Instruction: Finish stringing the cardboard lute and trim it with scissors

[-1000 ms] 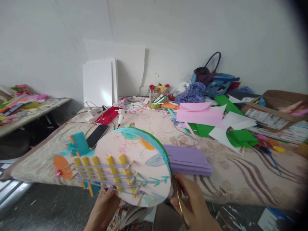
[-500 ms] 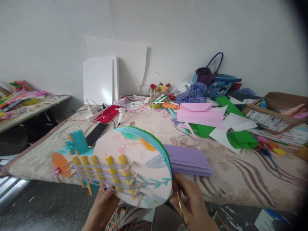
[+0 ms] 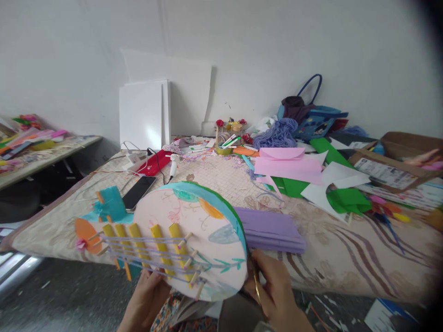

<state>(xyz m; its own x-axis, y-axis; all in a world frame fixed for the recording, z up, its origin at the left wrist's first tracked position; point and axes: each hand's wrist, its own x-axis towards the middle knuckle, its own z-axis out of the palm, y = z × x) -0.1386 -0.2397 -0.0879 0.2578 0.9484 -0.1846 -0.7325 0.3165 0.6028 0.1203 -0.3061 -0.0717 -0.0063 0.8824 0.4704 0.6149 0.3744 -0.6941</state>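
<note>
A handmade toy guitar (image 3: 152, 198) of painted card is tilted towards me above the table's near edge. It has a pale, flower-painted front, a teal and green side band, yellow strips and purple yarn strings on small pegs. My left hand (image 3: 150, 288) grips it from below, with the fingertips hidden behind it. My right hand (image 3: 273, 286) is closed at the guitar's right edge around a slim dark tool with a gold glint, which looks like scissors (image 3: 256, 287). Most of that tool is hidden by the fingers.
Beyond the guitar lie folded purple paper (image 3: 272, 230), a black phone (image 3: 139, 192) and a white glue gun (image 3: 174, 167). Pink paper (image 3: 289, 168), green scraps and a cardboard box (image 3: 387, 170) are to the right. White boards (image 3: 141, 115) lean on the wall.
The guitar has shifted very slightly to the left. Both hands keep their hold, and nothing else has visibly moved.
</note>
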